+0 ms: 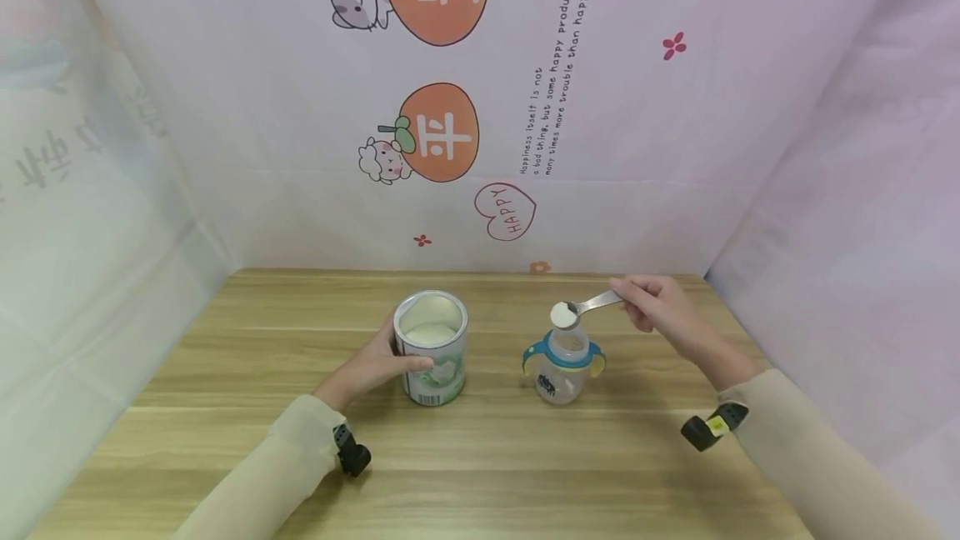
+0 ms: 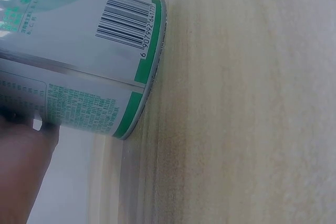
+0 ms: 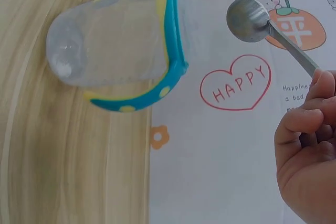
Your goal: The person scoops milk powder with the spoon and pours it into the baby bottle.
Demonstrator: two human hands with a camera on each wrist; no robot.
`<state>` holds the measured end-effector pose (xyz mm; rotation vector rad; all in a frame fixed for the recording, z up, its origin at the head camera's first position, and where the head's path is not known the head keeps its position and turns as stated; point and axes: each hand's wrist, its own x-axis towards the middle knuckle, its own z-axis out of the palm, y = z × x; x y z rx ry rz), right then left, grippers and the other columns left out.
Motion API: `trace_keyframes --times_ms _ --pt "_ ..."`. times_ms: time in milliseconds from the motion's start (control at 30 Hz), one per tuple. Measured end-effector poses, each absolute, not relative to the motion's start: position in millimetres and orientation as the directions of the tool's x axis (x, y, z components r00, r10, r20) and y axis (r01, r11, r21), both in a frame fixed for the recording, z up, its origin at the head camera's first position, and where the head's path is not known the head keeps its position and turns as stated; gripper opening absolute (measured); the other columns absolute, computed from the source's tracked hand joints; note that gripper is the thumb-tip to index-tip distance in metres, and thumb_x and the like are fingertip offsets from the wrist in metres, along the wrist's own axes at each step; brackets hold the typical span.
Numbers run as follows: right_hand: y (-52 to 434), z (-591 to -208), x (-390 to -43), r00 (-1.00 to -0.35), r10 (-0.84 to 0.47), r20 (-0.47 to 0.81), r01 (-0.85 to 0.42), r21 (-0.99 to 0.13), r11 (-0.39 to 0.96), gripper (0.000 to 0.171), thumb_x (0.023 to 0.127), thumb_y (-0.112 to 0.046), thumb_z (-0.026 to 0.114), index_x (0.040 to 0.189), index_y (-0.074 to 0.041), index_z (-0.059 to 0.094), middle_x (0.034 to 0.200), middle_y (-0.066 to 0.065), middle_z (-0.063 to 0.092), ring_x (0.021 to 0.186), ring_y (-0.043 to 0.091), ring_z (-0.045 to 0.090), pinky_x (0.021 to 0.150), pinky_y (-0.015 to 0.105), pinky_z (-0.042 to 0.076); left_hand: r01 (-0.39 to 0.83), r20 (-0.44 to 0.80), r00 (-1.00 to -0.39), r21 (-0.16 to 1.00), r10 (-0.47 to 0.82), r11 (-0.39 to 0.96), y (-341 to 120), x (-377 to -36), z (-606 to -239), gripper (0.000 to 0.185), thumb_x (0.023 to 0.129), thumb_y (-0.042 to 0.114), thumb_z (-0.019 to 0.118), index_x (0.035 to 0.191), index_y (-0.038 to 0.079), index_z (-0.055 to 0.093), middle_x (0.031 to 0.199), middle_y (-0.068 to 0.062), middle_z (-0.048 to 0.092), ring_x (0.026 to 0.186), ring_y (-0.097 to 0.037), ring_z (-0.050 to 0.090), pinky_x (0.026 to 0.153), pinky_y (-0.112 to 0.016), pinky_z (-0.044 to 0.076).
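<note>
With thumb and fingers round its left side, my left hand [image 1: 378,365] holds an open can of white powder [image 1: 442,375] that stands on the table. The can's barcode and green bottom band [image 2: 123,19] show in the left wrist view. My right hand [image 1: 660,311] pinches the handle of a metal measuring spoon [image 1: 600,300], its bowl heaped with white powder [image 1: 564,315]. That bowl hangs just above the open mouth of a clear baby bottle [image 1: 558,382] with blue and yellow handles. In the right wrist view the bottle [image 3: 121,40] lies below the spoon [image 3: 249,19], apart from it.
The wooden table [image 1: 480,473] ends at a printed cloth backdrop [image 1: 615,215] behind the can and bottle. Pale cloth also hangs on the left [image 1: 90,190] and right [image 1: 847,232]. A gap of bare table separates can and bottle.
</note>
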<state>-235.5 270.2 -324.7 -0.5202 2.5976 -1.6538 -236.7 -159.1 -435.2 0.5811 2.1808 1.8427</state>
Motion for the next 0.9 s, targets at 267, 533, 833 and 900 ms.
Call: trace_keyframes --times_ms 267,533,833,900 --pt "280 -331 -233 -0.945 -0.28 0.171 -0.279 -0.866 0.415 0.04 0.105 -0.029 0.054 0.078 -0.001 0.056 0.061 -0.001 0.047 0.053 0.011 0.039 0.051 0.026 0.038 0.154 0.084 -0.894 0.98 0.441 0.125 -159 -238 -436 0.104 0.084 0.022 0.082 0.159 0.029 0.011 0.15 -0.015 0.039 0.14 -0.034 0.034 0.115 -0.06 0.021" --pt "279 -335 -229 -0.932 -0.296 0.211 -0.331 -0.829 0.451 0.037 0.105 -0.027 0.055 0.077 -0.004 0.058 0.059 0.001 0.047 0.05 0.011 0.037 0.045 0.027 0.036 0.143 0.068 -0.898 0.98 0.435 0.141 -159 -237 -435 0.103 0.084 0.022 0.083 0.159 0.03 0.012 0.15 -0.013 0.04 0.14 -0.033 0.035 0.115 -0.058 0.022" --pt "276 -339 -222 -0.879 -0.312 0.362 -0.477 -0.674 0.564 0.033 0.104 -0.023 0.058 0.072 -0.015 0.056 0.059 0.002 0.049 0.047 0.012 0.035 0.04 0.028 0.031 0.149 0.073 -0.898 0.978 0.434 0.145 -159 -238 -436 0.105 0.084 0.024 0.083 0.16 0.028 0.011 0.15 -0.015 0.039 0.14 -0.035 0.034 0.115 -0.061 0.02" --pt "276 -341 -220 -0.863 -0.316 0.395 -0.505 -0.635 0.585 0.032 0.103 -0.021 0.059 0.072 -0.017 0.056 0.059 0.001 0.049 0.048 0.012 0.036 0.04 0.027 0.032 0.15 0.072 -0.898 0.977 0.434 0.149 -159 -238 -436 0.105 0.084 0.024 0.083 0.16 0.028 0.01 0.15 -0.015 0.039 0.14 -0.035 0.033 0.115 -0.061 0.02"
